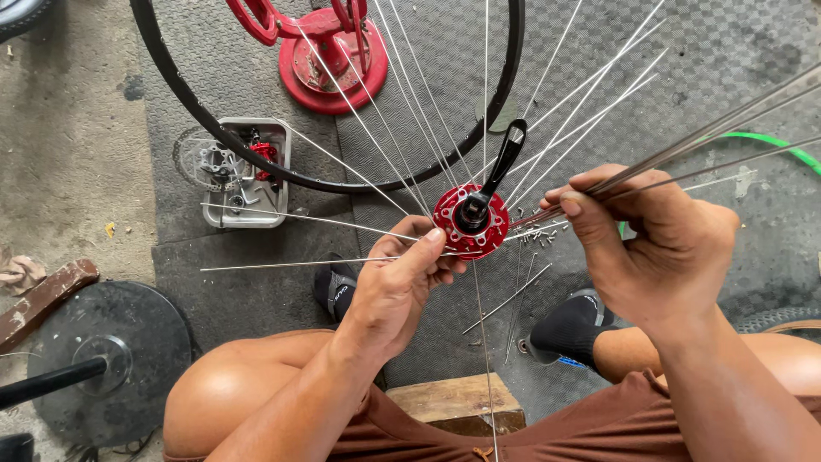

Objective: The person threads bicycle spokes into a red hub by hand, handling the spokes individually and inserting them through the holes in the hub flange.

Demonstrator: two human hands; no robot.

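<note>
Head view: person seated on a wooden block [457, 402], knees apart, looking down at a bicycle hub held over a grey patterned floor mat [256, 291].
Hub: red hub [469, 221], frame centre, flange holes facing the camera, black quick-release lever [505, 158] sticking up from its axle.
Left hand: left hand [402, 274] grips the hub from the lower left; fingers curled round the body, thumb pressed against the flange rim.
Right hand: right hand [658, 248], right of centre, fingers pinched together on a bundle of loose spokes [727, 128] that runs off to the upper right; their inner ends sit just beside the flange.
Spokes fitted: many silver spokes [393, 111] fan from the flange, mostly towards the top of the frame, two lying out to the left.
Rim: black rim [342, 184] in the upper half of the frame, lying behind the fan; not joined to any spoke that I can see.
Step in hand (judgement): lacing the flange, one spoke at a time, fed from the bundle.
Next move calls for (judgement): singling out one spoke, lining its tip with a free hole, hub kept steady meanwhile.
Surroundings: red stand [329, 51] at top centre; white tray of small parts [248, 171] with a disc rotor [205, 161] at upper left; spare spokes [513, 299] on the mat below the hub; dark round weight plate [111, 359] at lower left.
</note>
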